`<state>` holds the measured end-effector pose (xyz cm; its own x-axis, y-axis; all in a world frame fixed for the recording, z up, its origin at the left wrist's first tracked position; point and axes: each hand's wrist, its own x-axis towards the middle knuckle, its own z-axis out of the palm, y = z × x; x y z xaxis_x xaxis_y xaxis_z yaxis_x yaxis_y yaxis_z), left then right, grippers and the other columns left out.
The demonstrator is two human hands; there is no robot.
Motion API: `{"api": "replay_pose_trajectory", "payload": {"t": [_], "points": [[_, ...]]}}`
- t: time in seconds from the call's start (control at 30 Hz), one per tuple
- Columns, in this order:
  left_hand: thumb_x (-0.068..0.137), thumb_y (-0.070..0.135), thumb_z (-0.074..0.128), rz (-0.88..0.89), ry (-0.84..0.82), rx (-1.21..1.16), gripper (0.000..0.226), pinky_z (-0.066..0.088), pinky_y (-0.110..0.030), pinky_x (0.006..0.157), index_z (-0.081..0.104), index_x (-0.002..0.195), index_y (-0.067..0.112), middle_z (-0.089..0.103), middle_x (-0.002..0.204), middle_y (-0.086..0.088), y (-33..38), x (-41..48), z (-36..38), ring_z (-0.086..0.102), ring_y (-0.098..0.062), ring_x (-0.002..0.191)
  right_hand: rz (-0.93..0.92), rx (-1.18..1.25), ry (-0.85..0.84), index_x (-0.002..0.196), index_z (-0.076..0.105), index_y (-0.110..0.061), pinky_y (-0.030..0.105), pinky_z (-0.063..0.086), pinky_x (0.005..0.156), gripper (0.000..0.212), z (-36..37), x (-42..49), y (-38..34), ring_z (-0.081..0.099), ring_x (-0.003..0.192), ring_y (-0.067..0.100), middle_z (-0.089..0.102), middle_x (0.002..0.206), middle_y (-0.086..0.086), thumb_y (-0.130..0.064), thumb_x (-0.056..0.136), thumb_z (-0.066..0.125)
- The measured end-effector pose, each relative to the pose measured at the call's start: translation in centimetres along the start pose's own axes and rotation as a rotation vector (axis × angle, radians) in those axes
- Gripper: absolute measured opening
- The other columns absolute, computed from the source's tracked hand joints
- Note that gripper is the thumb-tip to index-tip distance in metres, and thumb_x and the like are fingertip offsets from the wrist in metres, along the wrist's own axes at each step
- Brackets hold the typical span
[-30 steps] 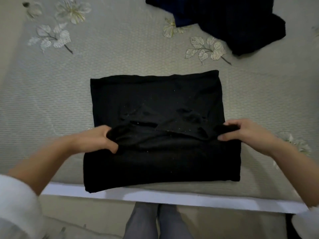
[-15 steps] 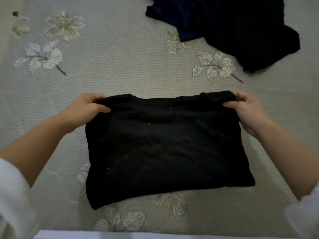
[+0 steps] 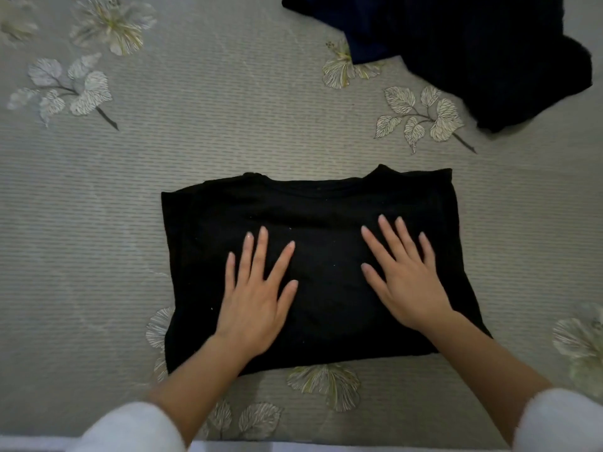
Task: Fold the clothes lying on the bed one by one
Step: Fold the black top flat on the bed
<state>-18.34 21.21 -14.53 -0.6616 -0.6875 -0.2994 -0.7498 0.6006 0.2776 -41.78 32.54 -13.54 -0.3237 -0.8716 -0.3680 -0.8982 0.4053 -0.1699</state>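
A black shirt (image 3: 326, 203) lies folded into a rectangle in the middle of the bed, its neckline along the far edge. My left hand (image 3: 257, 288) lies flat on its left half with the fingers spread and straight. On the right half my right hand (image 3: 404, 272) presses down the same way, fingers pointing away from me. Neither hand grips the cloth. A heap of dark blue and black clothes (image 3: 473, 50) lies unfolded at the far right of the bed.
The bed (image 3: 98, 223) is covered by a grey-green ribbed spread printed with pale flowers and leaves. Its near edge runs along the bottom of the view. White sleeves cover both my forearms near the elbows.
Both hands carried the shirt's near part up to the far edge, folding it in half, then let go and came down flat on top of the folded shirt.
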Motion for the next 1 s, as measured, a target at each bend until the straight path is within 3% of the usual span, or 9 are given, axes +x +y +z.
{"api": "replay_pose_trajectory", "payload": {"t": [0.07,0.13,0.2,0.33,0.43,0.53,0.73,0.87,1.0], "points": [[0.095,0.059,0.011,-0.059,-0.037,0.031,0.059,-0.001,-0.051,0.117,-0.003,0.150,0.042,-0.015,0.159,-0.005,-0.3,-0.2,1.1,-0.019,-0.024,0.145,0.040,-0.028,-0.046,0.150,-0.006,-0.042,0.043,-0.011,0.117,0.064,0.7,-0.2,0.9,-0.020,0.145,0.011,-0.015,0.159,-0.010,-0.063,0.089,0.001],[0.094,0.060,0.011,-0.067,-0.039,0.042,0.059,-0.004,-0.050,0.116,-0.003,0.150,0.043,-0.015,0.159,-0.007,-0.4,-0.1,1.2,-0.019,-0.025,0.145,0.075,0.020,-0.017,0.150,-0.003,-0.043,0.044,-0.008,0.117,0.063,0.7,-0.5,1.5,-0.017,0.146,0.011,-0.014,0.158,-0.012,-0.062,0.090,0.003],[0.093,0.060,0.008,-0.069,-0.048,0.038,0.061,-0.008,-0.048,0.116,-0.007,0.149,0.042,-0.019,0.158,-0.007,-0.1,-0.3,0.7,-0.023,-0.023,0.144,0.160,0.130,0.075,0.151,0.012,-0.036,0.045,0.000,0.117,0.060,0.1,-1.2,1.9,-0.002,0.148,0.012,0.002,0.160,-0.010,-0.056,0.095,0.017],[0.094,0.059,0.010,-0.021,-0.024,-0.022,0.063,-0.013,-0.043,0.116,-0.009,0.150,0.036,-0.021,0.158,-0.007,2.3,-1.5,-0.1,-0.025,-0.020,0.144,0.562,0.416,0.317,0.141,0.039,-0.015,0.049,0.022,0.113,0.056,-1.2,-3.6,4.0,0.031,0.136,0.025,0.036,0.146,0.008,-0.037,0.093,0.055],[0.096,0.059,0.009,0.050,-0.042,-0.067,0.063,-0.017,-0.038,0.114,-0.008,0.151,0.034,-0.017,0.158,-0.006,5.7,-2.3,1.5,-0.024,-0.019,0.144,0.743,0.615,0.250,0.134,0.043,-0.009,0.046,0.035,0.108,0.062,-1.8,-5.5,6.0,0.045,0.120,0.026,0.038,0.135,0.011,-0.042,0.086,0.065],[0.095,0.058,0.005,0.015,-0.070,-0.062,0.064,-0.018,-0.038,0.113,-0.009,0.150,0.030,-0.016,0.159,-0.008,7.9,-2.6,3.5,-0.025,-0.019,0.143,0.756,0.677,0.123,0.133,0.044,-0.010,0.042,0.043,0.102,0.072,-2.0,-6.4,6.5,0.050,0.110,0.020,0.041,0.131,0.008,-0.048,0.079,0.071],[0.087,0.059,-0.010,-0.023,-0.174,0.003,0.067,-0.023,-0.040,0.111,-0.027,0.145,0.029,-0.040,0.149,-0.006,8.4,-2.2,3.0,-0.039,-0.021,0.136,0.830,1.013,-0.094,0.128,0.054,-0.013,0.033,0.053,0.085,0.077,-4.5,-5.5,6.6,0.067,0.098,0.021,0.067,0.114,0.004,-0.051,0.066,0.080],[0.099,0.053,0.017,-0.052,-0.274,-0.031,0.066,-0.016,-0.043,0.114,-0.018,0.149,0.027,-0.035,0.152,-0.008,9.0,-1.6,1.4,-0.034,-0.023,0.139,0.705,1.178,-0.342,0.113,0.066,-0.010,0.031,0.055,0.074,0.037,-8.9,-5.0,4.9,0.073,0.087,0.021,0.074,0.100,0.007,-0.017,0.077,0.073],[0.097,0.049,0.038,-0.069,-0.442,-0.377,0.065,-0.013,-0.039,0.115,0.010,0.152,0.028,-0.022,0.157,-0.002,8.2,-0.2,-1.2,-0.029,-0.018,0.141,0.536,1.378,-0.411,0.113,0.064,-0.011,0.030,0.058,0.072,0.030,-12.7,-3.8,1.3,0.071,0.092,0.023,0.073,0.105,0.010,-0.008,0.083,0.059]]}}
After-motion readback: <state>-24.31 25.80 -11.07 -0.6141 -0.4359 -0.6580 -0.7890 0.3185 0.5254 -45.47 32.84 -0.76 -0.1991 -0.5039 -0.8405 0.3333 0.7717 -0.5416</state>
